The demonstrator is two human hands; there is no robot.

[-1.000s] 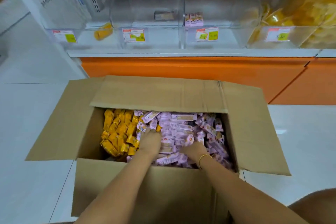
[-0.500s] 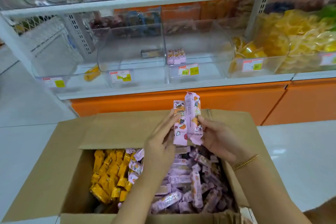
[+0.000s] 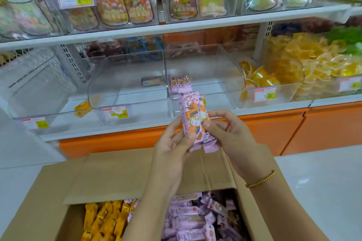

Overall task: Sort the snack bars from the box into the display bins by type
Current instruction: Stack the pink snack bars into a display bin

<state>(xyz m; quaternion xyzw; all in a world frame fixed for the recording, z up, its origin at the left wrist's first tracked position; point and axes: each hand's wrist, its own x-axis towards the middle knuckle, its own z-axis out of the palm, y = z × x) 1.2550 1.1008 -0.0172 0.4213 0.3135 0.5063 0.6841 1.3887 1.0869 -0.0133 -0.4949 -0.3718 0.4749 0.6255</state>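
My left hand [image 3: 172,143] and my right hand [image 3: 229,133] together grip a small bunch of pink snack bars [image 3: 193,115], held upright in front of the shelf. Below them stands an open cardboard box [image 3: 109,178] with yellow bars [image 3: 103,221] on its left side and pink bars [image 3: 195,219] on its right. Behind the held bunch is a clear display bin [image 3: 205,76] with three pink bars [image 3: 179,82] standing at its back. The clear bin [image 3: 127,78] to its left holds one brownish bar [image 3: 151,81]. A further bin at the left holds a yellow bar [image 3: 83,105].
An orange cabinet base [image 3: 274,129] runs under the shelf. A bin of yellow wrapped sweets [image 3: 305,64] sits at the right. Jars and bags of snacks [image 3: 117,4] fill the upper shelf. White floor [image 3: 321,178] lies on both sides of the box.
Both hands came up out of the box with the pink bars and have risen toward the shelf; the view has tilted up, showing the upper shelf.
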